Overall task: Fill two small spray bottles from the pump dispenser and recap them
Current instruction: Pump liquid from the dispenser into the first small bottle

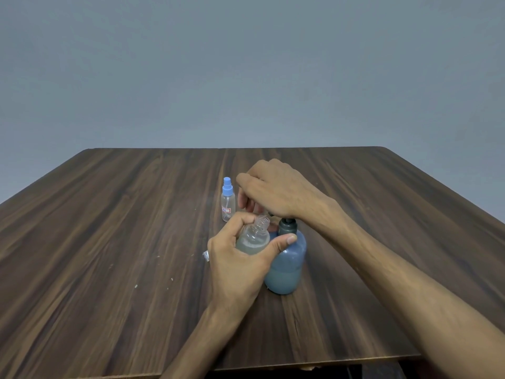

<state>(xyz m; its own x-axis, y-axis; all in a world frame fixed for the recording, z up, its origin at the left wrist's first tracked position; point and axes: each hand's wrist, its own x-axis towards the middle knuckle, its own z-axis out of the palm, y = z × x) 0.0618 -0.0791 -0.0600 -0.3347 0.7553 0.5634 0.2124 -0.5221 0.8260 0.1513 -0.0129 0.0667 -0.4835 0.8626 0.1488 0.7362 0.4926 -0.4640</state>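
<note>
My left hand [240, 258] grips an uncapped small clear spray bottle [254, 237], partly filled with pale liquid, its threaded neck up beside the pump spout. The blue pump dispenser [287, 266] stands on the table just right of it, about a third full. My right hand [273, 191] rests palm-down on the dispenser's dark pump head [287, 224], fingers curled down over it. A second small spray bottle [227, 199] with a blue cap stands upright behind, to the left of my right hand. A small clear cap [205, 255] peeks out left of my left hand.
The dark wooden table [109, 228] carries a few pale specks on its left half. Its front edge runs close below my forearms. A plain grey wall lies behind.
</note>
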